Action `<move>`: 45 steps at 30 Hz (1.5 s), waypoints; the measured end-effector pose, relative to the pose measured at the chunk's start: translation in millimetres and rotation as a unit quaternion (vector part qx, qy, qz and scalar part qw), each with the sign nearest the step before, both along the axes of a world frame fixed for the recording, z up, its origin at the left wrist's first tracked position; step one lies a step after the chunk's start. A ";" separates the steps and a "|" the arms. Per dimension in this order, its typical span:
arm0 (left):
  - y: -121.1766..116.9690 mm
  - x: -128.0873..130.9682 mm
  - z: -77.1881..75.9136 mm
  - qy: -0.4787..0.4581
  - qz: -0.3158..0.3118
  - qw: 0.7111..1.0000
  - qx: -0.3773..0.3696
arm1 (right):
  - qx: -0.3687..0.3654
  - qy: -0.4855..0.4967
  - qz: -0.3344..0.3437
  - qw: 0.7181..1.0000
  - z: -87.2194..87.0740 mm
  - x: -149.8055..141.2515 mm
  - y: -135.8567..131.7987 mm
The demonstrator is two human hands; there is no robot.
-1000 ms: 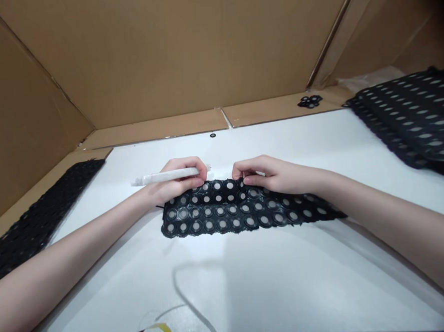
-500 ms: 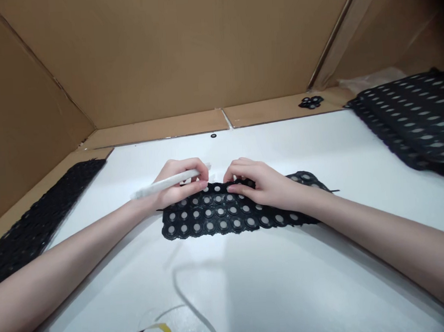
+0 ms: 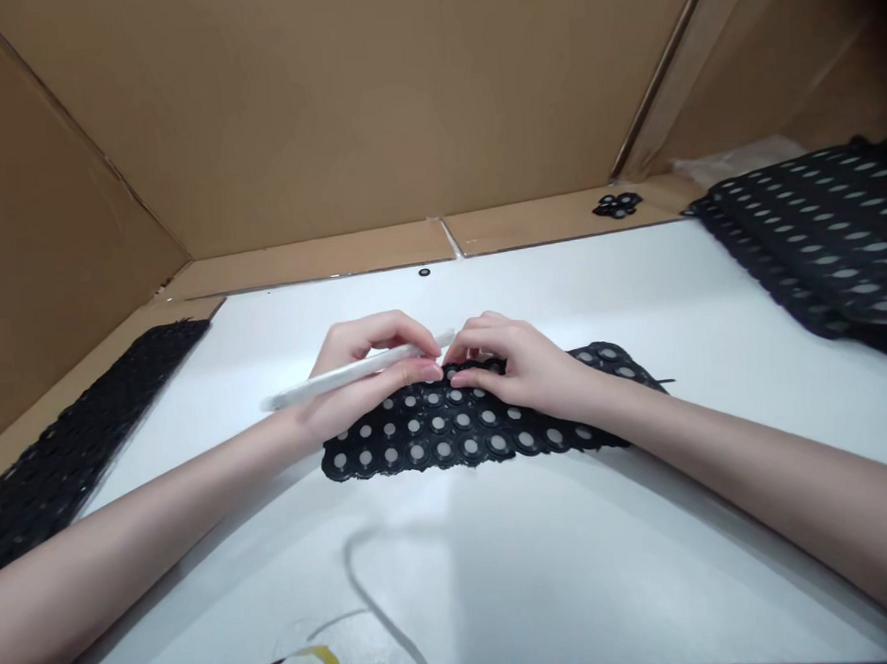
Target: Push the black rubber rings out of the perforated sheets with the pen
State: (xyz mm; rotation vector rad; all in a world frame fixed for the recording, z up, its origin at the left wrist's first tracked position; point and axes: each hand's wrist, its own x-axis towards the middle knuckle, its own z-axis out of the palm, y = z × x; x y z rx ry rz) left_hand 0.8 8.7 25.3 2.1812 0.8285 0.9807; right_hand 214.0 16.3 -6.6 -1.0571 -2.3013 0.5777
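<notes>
A black rubbery sheet (image 3: 427,438) with rows of round pale spots lies flat on the white table. My left hand (image 3: 374,351) is closed round a slim white pen-like tool (image 3: 330,381), which slants across the palm with its tip pointing right. The left thumb and fingertips are over the sheet's far edge. Close beside them, my right hand (image 3: 525,362) is curled, its thumb and fingers gripping that same far edge. What lies between the left fingertips is hidden. The right forearm covers part of the sheet's right side.
A stack of similar spotted sheets (image 3: 829,238) stands at right. Another black sheet (image 3: 95,423) lies along the left edge. A small ring-like disc (image 3: 424,272) and a cluster of black pieces (image 3: 617,205) sit at the back. Cardboard walls (image 3: 399,94) enclose the table.
My left hand has slid right along the sheet's far edge with the white tool, coming up against the right hand. My right hand has barely moved.
</notes>
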 end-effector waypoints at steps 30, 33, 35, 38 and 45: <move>9.6 -1.9 -22.6 0.070 -0.077 0.994 -0.042 | -0.017 0.020 -0.031 0.999 -5.0 -0.4 1.4; 10.6 -2.0 -21.7 0.060 -0.084 0.994 -0.035 | -0.021 0.021 -0.034 0.999 -3.9 -1.2 1.1; 11.2 -1.8 -21.2 0.058 -0.084 0.994 -0.034 | -0.021 0.022 -0.035 0.999 -3.2 -1.6 0.9; 12.1 -2.1 -21.8 0.054 -0.083 0.994 -0.035 | -0.019 0.022 -0.033 0.999 -3.0 -1.7 0.7; 10.7 -6.0 -21.1 0.048 -0.087 0.994 -0.049 | -0.009 0.020 -0.028 0.999 -3.4 -0.8 0.7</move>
